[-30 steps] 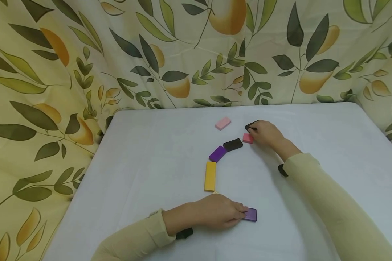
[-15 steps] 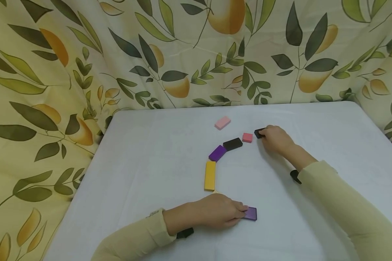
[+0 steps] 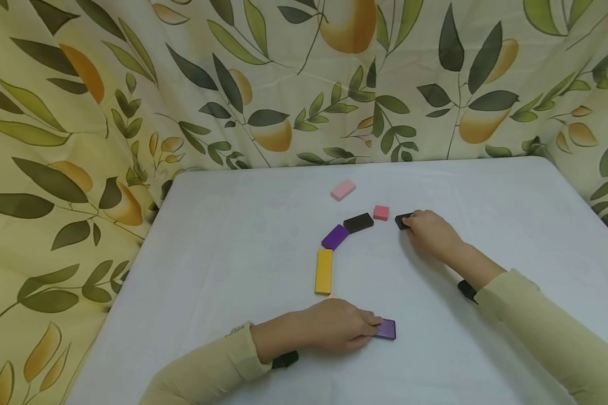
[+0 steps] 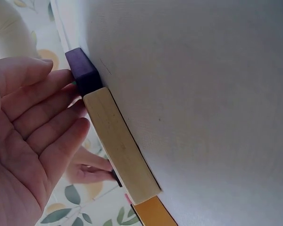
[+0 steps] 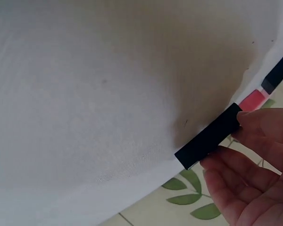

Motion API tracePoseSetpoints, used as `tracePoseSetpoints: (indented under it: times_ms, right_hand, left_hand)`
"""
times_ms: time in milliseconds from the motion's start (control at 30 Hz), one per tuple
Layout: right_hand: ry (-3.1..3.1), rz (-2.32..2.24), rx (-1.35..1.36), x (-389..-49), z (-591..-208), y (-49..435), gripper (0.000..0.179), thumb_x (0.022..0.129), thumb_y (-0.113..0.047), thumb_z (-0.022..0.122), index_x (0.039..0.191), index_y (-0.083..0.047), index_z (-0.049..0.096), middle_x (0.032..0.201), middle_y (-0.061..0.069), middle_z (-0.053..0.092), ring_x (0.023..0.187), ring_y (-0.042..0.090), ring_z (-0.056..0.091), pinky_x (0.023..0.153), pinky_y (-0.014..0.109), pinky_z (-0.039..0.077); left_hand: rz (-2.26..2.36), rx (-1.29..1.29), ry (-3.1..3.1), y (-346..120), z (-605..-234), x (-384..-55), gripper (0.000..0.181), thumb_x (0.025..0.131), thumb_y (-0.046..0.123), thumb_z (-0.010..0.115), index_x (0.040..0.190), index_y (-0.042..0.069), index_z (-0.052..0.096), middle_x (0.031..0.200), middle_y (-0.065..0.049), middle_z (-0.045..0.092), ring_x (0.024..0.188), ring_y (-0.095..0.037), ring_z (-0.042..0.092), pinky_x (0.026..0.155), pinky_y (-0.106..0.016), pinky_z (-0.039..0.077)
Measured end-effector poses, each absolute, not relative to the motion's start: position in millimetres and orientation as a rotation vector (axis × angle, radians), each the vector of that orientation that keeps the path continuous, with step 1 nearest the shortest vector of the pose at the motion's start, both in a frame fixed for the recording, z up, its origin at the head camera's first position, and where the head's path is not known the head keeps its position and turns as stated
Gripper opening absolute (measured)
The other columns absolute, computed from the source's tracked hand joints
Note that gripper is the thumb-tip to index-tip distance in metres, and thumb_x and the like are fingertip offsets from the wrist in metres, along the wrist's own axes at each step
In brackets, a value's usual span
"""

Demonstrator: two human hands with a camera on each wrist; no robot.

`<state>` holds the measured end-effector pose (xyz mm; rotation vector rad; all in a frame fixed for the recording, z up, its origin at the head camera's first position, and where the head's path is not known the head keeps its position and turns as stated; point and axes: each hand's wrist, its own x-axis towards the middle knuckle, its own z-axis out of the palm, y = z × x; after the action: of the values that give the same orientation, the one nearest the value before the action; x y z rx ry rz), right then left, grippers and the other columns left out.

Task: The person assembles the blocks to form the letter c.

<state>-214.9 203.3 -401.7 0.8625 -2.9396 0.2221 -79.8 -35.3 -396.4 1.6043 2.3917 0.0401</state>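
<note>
My left hand (image 3: 336, 325) lies over a plain wooden block (image 4: 120, 146), mostly hidden beneath it in the head view. Its straight fingers touch a purple block (image 3: 387, 329) at the near end of a curved row. In the left wrist view the purple block stands end to end with the wooden one. My right hand (image 3: 434, 233) pinches a black block (image 5: 210, 135) between thumb and fingers, low over or on the table. That block is just right of a small red-pink block (image 3: 381, 212), with a gap between them in the head view.
The curve continues through a yellow block (image 3: 323, 271), a second purple block (image 3: 335, 237) and another black block (image 3: 358, 223). A light pink block (image 3: 343, 190) lies apart, farther back. Fruit-patterned cloth (image 3: 268, 73) hangs behind the white table (image 3: 223, 236).
My right hand has brought the black block rightward and nearer, from behind the red-pink block to its right side. My left hand has stayed on the purple block.
</note>
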Motion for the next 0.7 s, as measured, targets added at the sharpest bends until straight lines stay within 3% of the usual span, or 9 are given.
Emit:
tracePoseSetpoints:
  times_ms: [367, 700]
  right_hand:
    - [-2.880, 0.269, 0.936, -196.3, -398.9, 206.6, 0.009, 0.076, 0.007, 0.066, 0.084, 0.006, 0.070, 0.069, 0.015, 0.061, 0.061, 0.027, 0.057, 0.058, 0.041, 0.048]
    - [-2.894, 0.330, 0.972, -175.5, -396.9, 206.5, 0.014, 0.074, 0.005, 0.071, 0.087, 0.007, 0.070, 0.072, 0.011, 0.061, 0.065, 0.025, 0.059, 0.062, 0.039, 0.050]
  left_hand:
    - [0.050, 1.611, 2.390, -34.6, -395.7, -79.8, 0.031, 0.096, 0.025, 0.048, 0.124, 0.018, 0.060, 0.131, 0.010, 0.051, 0.118, 0.002, 0.043, 0.090, -0.012, 0.036]
    - [0.038, 1.601, 2.394, -34.9, -396.4, -80.1, 0.031, 0.096, 0.026, 0.048, 0.124, 0.019, 0.060, 0.131, 0.011, 0.050, 0.117, 0.003, 0.044, 0.089, -0.012, 0.037]
